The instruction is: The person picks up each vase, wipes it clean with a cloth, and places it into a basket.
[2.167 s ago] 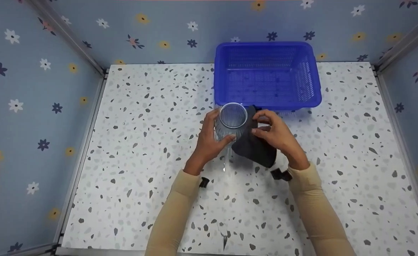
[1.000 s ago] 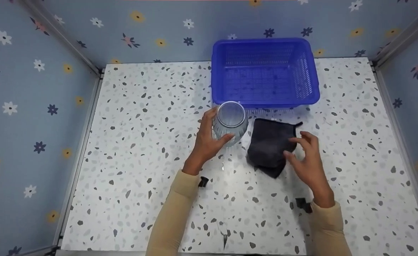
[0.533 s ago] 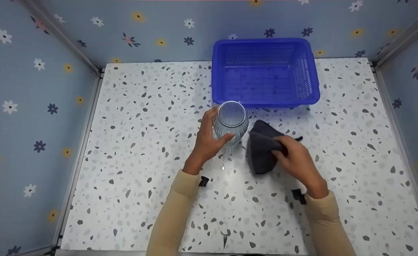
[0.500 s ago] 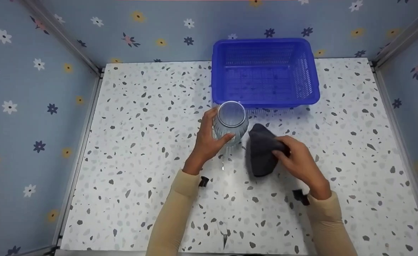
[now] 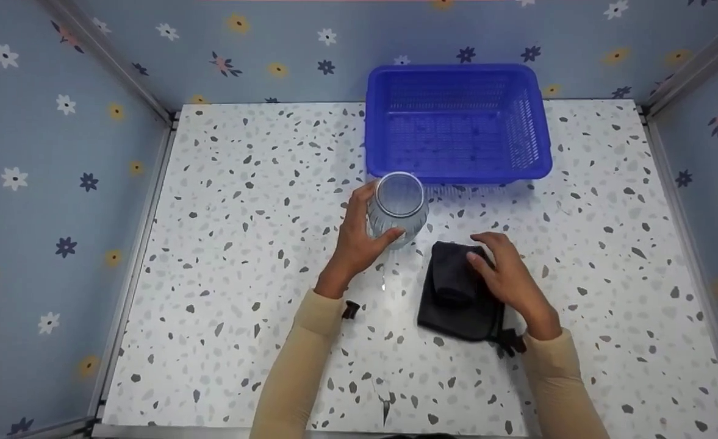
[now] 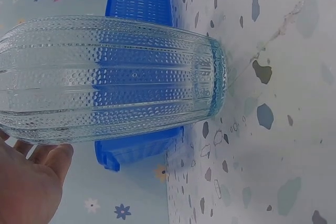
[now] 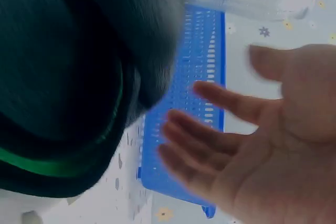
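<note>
A clear ribbed glass vase (image 5: 402, 223) stands upright on the table, its mouth facing up. My left hand (image 5: 357, 244) holds it from the left, thumb in front and fingers round the far side. Close up in the left wrist view, the vase (image 6: 152, 77) shows dimpled ribs and a narrower foot. To its right lies a dark grey cloth (image 5: 453, 274), folded over on itself. My right hand (image 5: 511, 280) hovers at the cloth's right edge with fingers spread. In the right wrist view those fingers are apart from the cloth (image 7: 63, 66), and nothing is between them.
A blue plastic basket (image 5: 456, 178) with slotted sides stands at the back, just behind the vase. Flower-patterned panels (image 5: 72, 213) wall the speckled table (image 5: 243, 305) on the left, back and right. A black clip-like piece (image 5: 351, 310) is by the left cuff.
The right hand drew the cloth away from the vase, gripped and folded it, and has now let it go nearer the front. The left hand and vase stayed in place.
</note>
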`<state>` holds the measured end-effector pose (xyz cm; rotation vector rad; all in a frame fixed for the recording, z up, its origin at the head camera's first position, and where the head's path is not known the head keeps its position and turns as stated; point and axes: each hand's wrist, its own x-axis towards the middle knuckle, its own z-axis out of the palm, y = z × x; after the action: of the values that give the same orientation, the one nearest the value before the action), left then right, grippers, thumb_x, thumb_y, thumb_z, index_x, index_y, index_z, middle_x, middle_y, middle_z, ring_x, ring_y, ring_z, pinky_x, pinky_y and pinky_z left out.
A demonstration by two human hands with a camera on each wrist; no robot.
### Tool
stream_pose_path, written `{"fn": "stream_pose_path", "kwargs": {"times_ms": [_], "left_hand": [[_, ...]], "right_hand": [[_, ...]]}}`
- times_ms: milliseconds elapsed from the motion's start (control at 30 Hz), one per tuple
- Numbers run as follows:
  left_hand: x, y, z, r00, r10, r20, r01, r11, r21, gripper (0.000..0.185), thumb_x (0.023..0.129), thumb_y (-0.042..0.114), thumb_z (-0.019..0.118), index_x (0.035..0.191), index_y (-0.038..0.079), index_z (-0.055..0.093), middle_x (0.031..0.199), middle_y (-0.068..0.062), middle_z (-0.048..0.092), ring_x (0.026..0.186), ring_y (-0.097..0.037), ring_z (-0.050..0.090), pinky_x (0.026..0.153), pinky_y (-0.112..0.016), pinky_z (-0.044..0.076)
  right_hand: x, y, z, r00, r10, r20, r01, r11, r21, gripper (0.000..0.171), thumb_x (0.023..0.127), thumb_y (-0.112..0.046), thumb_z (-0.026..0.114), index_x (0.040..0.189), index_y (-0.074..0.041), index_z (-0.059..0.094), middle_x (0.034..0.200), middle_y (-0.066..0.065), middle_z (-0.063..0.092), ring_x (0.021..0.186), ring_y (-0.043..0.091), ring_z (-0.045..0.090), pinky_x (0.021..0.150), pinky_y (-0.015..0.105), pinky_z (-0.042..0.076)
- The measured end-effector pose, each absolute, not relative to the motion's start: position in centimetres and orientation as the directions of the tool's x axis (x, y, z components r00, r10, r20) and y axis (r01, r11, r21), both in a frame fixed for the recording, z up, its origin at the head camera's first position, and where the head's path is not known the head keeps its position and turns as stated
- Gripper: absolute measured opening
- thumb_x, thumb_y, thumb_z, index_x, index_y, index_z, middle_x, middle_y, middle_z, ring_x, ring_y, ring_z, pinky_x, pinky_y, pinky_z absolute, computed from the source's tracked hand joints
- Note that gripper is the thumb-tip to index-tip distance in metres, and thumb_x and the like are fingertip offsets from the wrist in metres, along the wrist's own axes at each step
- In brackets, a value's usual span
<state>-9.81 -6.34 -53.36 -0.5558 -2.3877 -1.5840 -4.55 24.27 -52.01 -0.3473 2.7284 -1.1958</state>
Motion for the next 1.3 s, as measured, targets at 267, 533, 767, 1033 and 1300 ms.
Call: {"fn": "stream_pose_path", "kwargs": {"times_ms": [267,533,767,1033,1300], "left_hand": [[-9.9,-6.1,-53.4,-0.907,0.178,0.383,0.422,0.342,0.840,0.098,0.092,0.075,0.064,0.154,0.004,0.038,0.159,-0.017,0.042,0.147,-0.031,0.044,0.118,-0.052,0.039],[-9.8,-6.1,-53.2,-0.907,0.190,0.376,0.419,0.320,0.849,0.088,0.094,0.049,0.079,0.156,0.004,0.036,0.160,-0.017,0.040,0.148,-0.032,0.043,0.118,-0.053,0.040],[-9.7,-6.1,-53.2,-0.906,0.181,0.382,0.422,0.328,0.845,0.086,0.092,0.042,0.082,0.155,0.004,0.037,0.159,-0.016,0.041,0.148,-0.031,0.043,0.117,-0.052,0.040],[-9.8,-6.1,-53.2,-0.907,0.183,0.379,0.419,0.319,0.850,0.085,0.091,0.040,0.084,0.154,0.004,0.039,0.159,-0.016,0.042,0.148,-0.030,0.043,0.119,-0.050,0.038],[-9.7,-6.3,-53.1,-0.906,0.188,0.379,0.422,0.326,0.846,0.091,0.094,0.060,0.074,0.154,0.003,0.038,0.159,-0.017,0.041,0.149,-0.031,0.042,0.119,-0.050,0.039]], "right_hand": [[-1.0,22.1,-52.5,-0.977,-0.173,-0.125,-0.058,0.778,-0.626,0.099,0.084,-0.025,0.093,0.160,0.000,0.034,0.138,0.034,0.039,0.122,0.049,0.047,0.096,0.065,0.047],[-2.2,21.4,-52.5,-0.993,0.061,0.100,-0.025,0.729,-0.684,0.048,0.094,0.011,0.056,0.143,0.009,0.052,0.104,0.024,0.060,0.089,0.040,0.057,0.083,0.053,0.048],[-2.4,21.6,-51.6,-0.999,-0.016,-0.041,0.014,0.760,-0.650,0.063,0.100,-0.009,0.069,0.154,0.004,0.040,0.130,0.031,0.050,0.105,0.046,0.060,0.087,0.060,0.051],[-0.4,20.3,-53.0,-0.959,-0.182,-0.216,-0.022,0.810,-0.586,0.102,0.086,-0.024,0.090,0.163,0.003,0.029,0.161,0.044,0.021,0.147,0.063,0.028,0.114,0.072,0.034],[-1.5,19.5,-54.7,-0.989,0.072,0.126,-0.025,0.770,-0.637,0.057,0.083,0.016,0.069,0.138,0.006,0.058,0.131,0.034,0.056,0.117,0.052,0.059,0.098,0.062,0.050]]}}
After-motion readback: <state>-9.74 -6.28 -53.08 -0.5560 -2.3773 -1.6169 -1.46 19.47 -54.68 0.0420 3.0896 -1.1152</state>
